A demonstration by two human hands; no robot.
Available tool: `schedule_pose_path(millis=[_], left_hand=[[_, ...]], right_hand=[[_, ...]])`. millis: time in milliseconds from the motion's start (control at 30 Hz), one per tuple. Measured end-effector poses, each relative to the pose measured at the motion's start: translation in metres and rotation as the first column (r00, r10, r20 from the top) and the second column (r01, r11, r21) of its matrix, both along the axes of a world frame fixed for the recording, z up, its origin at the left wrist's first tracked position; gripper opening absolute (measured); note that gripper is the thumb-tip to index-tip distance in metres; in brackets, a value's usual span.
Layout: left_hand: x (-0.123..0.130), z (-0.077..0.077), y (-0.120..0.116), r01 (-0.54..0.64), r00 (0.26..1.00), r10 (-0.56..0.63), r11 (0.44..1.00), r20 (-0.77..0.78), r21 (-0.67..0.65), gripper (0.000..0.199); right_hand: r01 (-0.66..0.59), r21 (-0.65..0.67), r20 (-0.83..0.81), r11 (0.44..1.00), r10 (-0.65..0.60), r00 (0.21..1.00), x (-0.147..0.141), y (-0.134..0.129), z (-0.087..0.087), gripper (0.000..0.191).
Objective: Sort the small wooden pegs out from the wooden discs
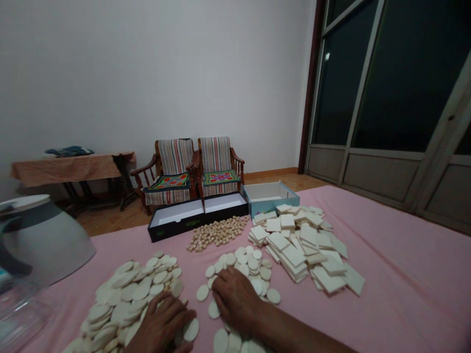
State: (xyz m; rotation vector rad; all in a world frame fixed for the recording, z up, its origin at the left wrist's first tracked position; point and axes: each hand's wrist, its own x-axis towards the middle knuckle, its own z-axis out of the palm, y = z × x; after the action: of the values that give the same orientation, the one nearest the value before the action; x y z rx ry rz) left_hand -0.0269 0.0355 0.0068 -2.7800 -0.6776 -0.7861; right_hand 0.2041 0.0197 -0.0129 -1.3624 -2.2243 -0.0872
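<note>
Cream discs (136, 294) under left hand (160, 326); right hand (235, 299) (flat) on more.

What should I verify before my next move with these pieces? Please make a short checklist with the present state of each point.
Left hand on large cream discs: ok, resting on them.
Right hand on smaller discs: ok, resting on them.
Large discs lying neatly: not ok, a loose overlapping heap.
Small round pieces apart from the discs: ok.
Square tiles apart from the smaller discs: cannot tell, very close.
Black box tray open: ok.
</note>
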Motion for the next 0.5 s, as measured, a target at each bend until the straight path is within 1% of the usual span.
schedule_pose_path(millis=[67, 133, 200, 267, 367, 433, 500], left_hand=[[0.001, 0.005, -0.003, -0.029, 0.999, 0.027, 0.998, -0.036, -0.051, 0.022], [0.003, 0.009, -0.005, -0.042, 0.996, 0.033, 0.993, -0.082, -0.111, 0.023], [0.003, 0.013, -0.006, -0.033, 0.993, 0.014, 0.987, -0.121, -0.156, 0.028], [0.003, 0.016, -0.007, -0.066, 0.991, 0.044, 0.982, -0.125, -0.179, 0.028], [0.002, 0.021, -0.008, -0.073, 0.991, 0.045, 0.972, -0.127, -0.222, 0.028], [0.002, 0.024, -0.009, -0.085, 0.993, 0.064, 0.97, -0.098, -0.229, 0.028], [0.006, 0.029, -0.009, -0.093, 0.994, 0.076, 0.965, -0.077, -0.245, 0.028]], right_hand=[[-0.007, -0.015, -0.012, 1.0, 0.007, 1.0, 0.001, -0.002, 0.003, 0.011], [-0.029, -0.032, -0.058, 0.999, 0.028, 0.998, 0.003, -0.005, 0.008, 0.013], [-0.055, -0.033, -0.155, 0.998, 0.049, 0.987, 0.009, -0.006, 0.016, 0.017], [-0.051, -0.015, -0.257, 0.999, 0.045, 0.965, 0.017, -0.005, 0.023, 0.023], [0.076, 0.034, -0.411, 0.996, -0.056, 0.91, 0.033, 0.003, 0.027, 0.031], [0.155, 0.034, -0.455, 0.987, -0.123, 0.882, 0.041, 0.01, 0.023, 0.032], [0.194, 0.02, -0.459, 0.981, -0.163, 0.873, 0.046, 0.016, 0.018, 0.032]])
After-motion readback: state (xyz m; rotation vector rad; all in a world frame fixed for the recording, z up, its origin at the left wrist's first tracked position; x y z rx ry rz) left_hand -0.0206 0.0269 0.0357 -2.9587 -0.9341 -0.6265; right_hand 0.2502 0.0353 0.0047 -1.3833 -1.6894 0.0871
